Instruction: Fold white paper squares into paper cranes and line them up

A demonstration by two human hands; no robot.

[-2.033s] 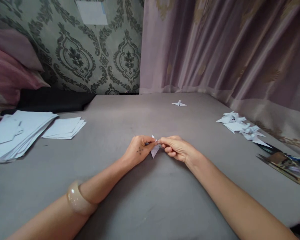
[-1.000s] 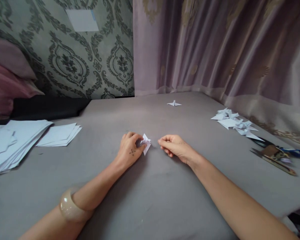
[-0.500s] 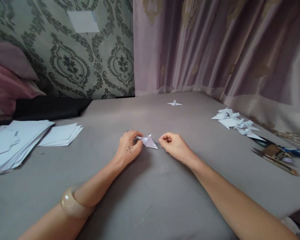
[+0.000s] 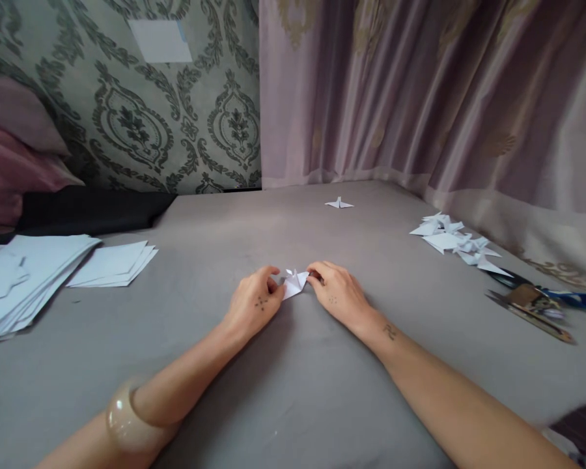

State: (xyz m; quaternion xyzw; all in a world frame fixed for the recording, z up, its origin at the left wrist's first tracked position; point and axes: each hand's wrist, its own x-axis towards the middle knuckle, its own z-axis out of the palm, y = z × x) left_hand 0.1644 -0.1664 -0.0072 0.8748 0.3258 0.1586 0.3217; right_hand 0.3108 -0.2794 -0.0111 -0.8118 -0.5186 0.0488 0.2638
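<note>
Between my two hands, just above the grey cloth, is a small white folded paper crane with its wings spread. My right hand pinches the tip of its right wing between thumb and fingers. At the other wing is my left hand, its thumb against the paper and its index finger bent above; the fingers behind are partly hidden. Another paper crane sits alone farther back on the cloth.
Large paper sheets and smaller cut squares lie at left. A heap of paper cranes is at right, near scissors with a blue handle and a pointed tool. A curtain hangs behind.
My right hand has moved left and taken hold of the crane's right wing. The crane has turned between my hands, and my left hand has shifted slightly right.
</note>
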